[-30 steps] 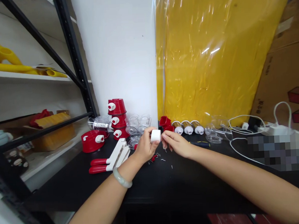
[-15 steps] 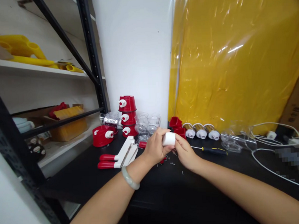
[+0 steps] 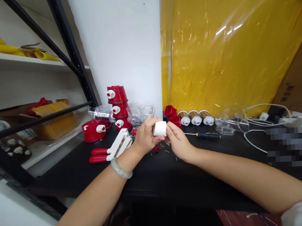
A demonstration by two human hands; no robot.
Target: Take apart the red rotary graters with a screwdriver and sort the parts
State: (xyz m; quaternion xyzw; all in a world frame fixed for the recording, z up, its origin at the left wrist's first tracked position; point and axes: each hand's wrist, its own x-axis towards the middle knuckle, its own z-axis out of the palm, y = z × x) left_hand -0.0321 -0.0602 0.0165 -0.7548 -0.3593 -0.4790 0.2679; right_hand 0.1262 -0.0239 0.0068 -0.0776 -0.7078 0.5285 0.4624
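Observation:
A white plastic cylinder [image 3: 160, 128] is gripped in my left hand [image 3: 145, 135], with the thumb below and the fingers over the top. My right hand [image 3: 179, 141] is closed in a pinch against the cylinder's right end; whether a small part sits between those fingertips is hidden. Beneath the hands, a small red part [image 3: 157, 149] and several little screws [image 3: 166, 151] lie on the black table [image 3: 169, 179]. To the left rest white handles with red grips [image 3: 99, 158]. Right of my right hand lies a screwdriver [image 3: 208, 136] with a black and yellow handle.
Red housings [image 3: 117, 94] stand stacked at the back left, with another red housing [image 3: 92, 131] beside them. Clear cups [image 3: 140, 112] are behind my left hand. Grater drums [image 3: 195, 118] line the back right, near clear parts [image 3: 226, 124] and a white cable [image 3: 256, 144]. Metal shelving [image 3: 72, 56] borders the left.
The camera view has shifted, so the scene sits further left and higher. The white cylinder has turned slightly and shows more of its side. Both hands remain on it.

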